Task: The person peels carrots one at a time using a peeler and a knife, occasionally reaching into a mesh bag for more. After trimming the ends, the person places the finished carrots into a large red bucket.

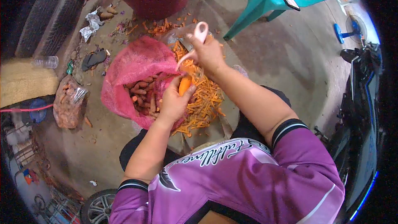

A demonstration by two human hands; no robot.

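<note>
Left hand (172, 101) grasping an orange root (185, 85) near the centre of my remote feed, right hand (209, 54) at its one o'clock, clenched around a pale pink peeler (201, 32), pink mesh sack (132, 60) at nine, orange peelings (206, 104) at four o'clock.

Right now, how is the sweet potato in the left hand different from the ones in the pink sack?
The held sweet potato is bright orange; the sweet potatoes in the pink sack look reddish-brown. The held one is gripped by itself in the left hand; the sack's lie piled together. All look longish.
</note>
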